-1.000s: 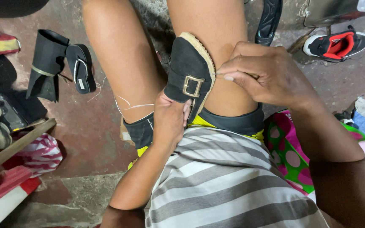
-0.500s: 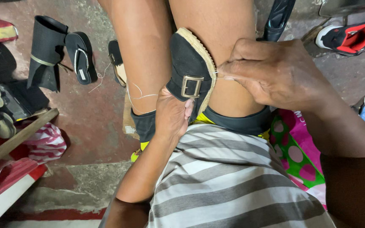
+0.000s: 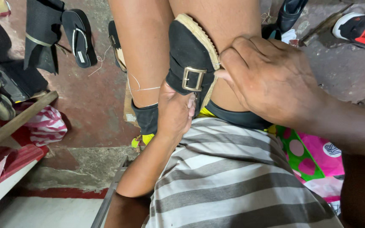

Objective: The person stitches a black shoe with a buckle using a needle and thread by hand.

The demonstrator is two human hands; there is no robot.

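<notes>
A black shoe (image 3: 189, 50) with a tan woven sole edge and a brass buckle rests between my bare knees. My left hand (image 3: 175, 110) grips its lower end, close against my striped shirt. My right hand (image 3: 271, 78) has its fingertips pinched at the sole's right edge beside the buckle strap; what they pinch is too small to see. A thin pale thread (image 3: 142, 88) runs across my left leg toward the shoe.
Black sandals (image 3: 79, 37) and folded black pieces (image 3: 41, 36) lie on the red floor at the upper left. A red and black sneaker (image 3: 362, 27) sits at the upper right. A pink dotted bag (image 3: 313, 154) lies by my right side. A wooden stick (image 3: 15, 122) leans at left.
The view has drawn closer to the shoe. My right hand has shifted slightly down along the sole edge, still pinched. My left hand keeps its grip on the lower end.
</notes>
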